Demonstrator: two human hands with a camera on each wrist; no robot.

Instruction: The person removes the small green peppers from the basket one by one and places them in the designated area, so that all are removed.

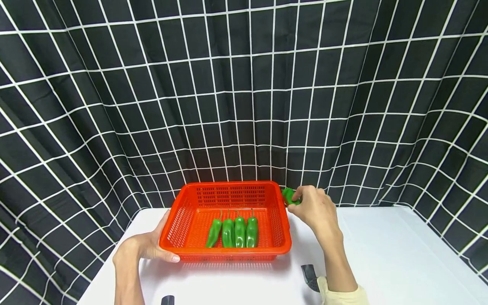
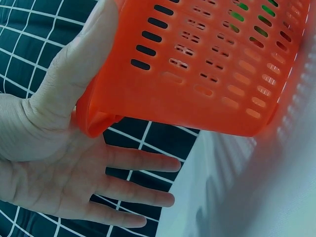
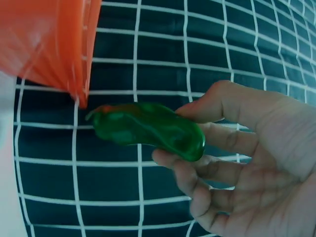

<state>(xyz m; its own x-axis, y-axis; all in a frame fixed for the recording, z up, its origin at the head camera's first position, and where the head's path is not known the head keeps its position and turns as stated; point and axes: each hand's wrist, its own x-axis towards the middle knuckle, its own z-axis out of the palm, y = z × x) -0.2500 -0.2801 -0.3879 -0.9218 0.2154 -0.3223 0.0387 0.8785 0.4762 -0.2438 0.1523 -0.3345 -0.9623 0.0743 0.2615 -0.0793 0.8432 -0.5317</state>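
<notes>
A red plastic basket (image 1: 228, 250) stands on the white table with several green peppers (image 1: 239, 232) lying side by side in it, stems toward the back. The left hand (image 1: 146, 247) is at the basket's left side, thumb over the front left corner; in the left wrist view the hand (image 2: 64, 163) has its other fingers straight, spread beneath the rim. Just beyond the basket's right wall, the right hand (image 1: 314, 207) pinches another green pepper (image 1: 289, 195). The right wrist view shows this pepper (image 3: 148, 127) held by one end between thumb and fingers, its stem toward the basket (image 3: 44, 44).
A black curtain (image 1: 236, 106) with a white grid hangs behind and beside the white table (image 1: 381, 254). A dark curved object (image 1: 309, 276) lies near the right forearm, and another dark object (image 1: 167, 300) is at the front edge of view.
</notes>
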